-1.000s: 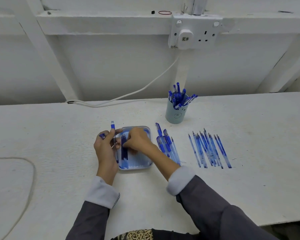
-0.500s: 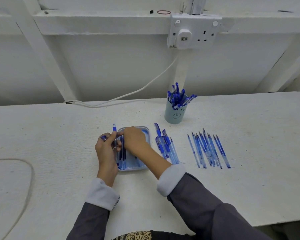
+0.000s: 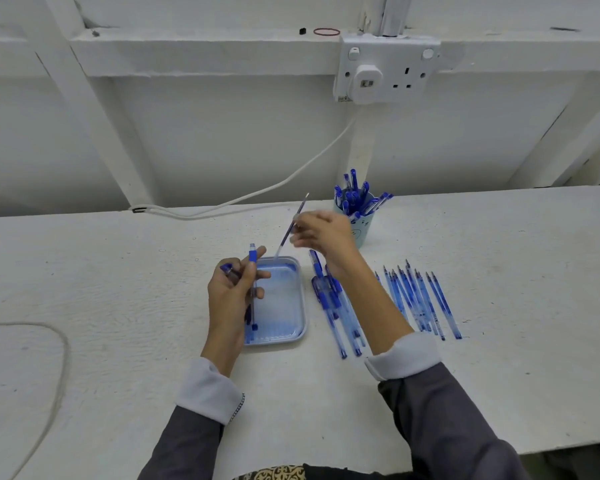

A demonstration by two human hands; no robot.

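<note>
Mid-frame, I see the left hand (image 3: 232,296) curled round an upright blue pen barrel (image 3: 253,289) over the blue tray's (image 3: 281,303) left edge. The right hand (image 3: 323,233), blurred, pinches a thin ink refill (image 3: 284,241) above the tray's far rim. The mark on the pen cup (image 3: 364,233) is unreadable. Loose pens (image 3: 336,313) lie to the right.

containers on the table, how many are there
2. A shallow blue tray lies partly under the left hand, which holds a pen barrel. A cup full of blue pens stands behind the right hand, which pinches a refill and hides part of it. No others show.
</note>
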